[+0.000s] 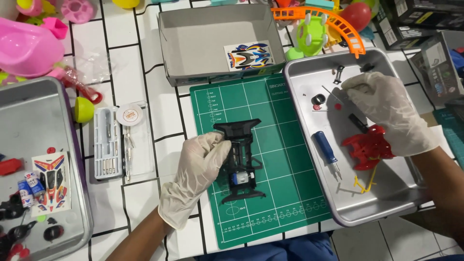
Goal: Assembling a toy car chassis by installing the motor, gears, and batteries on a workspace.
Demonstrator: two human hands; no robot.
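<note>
My left hand, in a white glove, grips the left side of a black toy car chassis that lies on a green cutting mat. A small silver and blue motor sits in the chassis. My right hand, also gloved, reaches into a metal tray at the right, its fingertips at small parts near the tray's far end; whether it pinches one is hidden. In that tray lie a red car part, a blue-handled screwdriver, a small black wheel and a yellow piece.
An open grey box with a sticker sheet stands behind the mat. A clear case of tool bits lies left of the mat. Another metal tray with stickers and parts is at far left. Colourful plastic toys and an orange track crowd the back.
</note>
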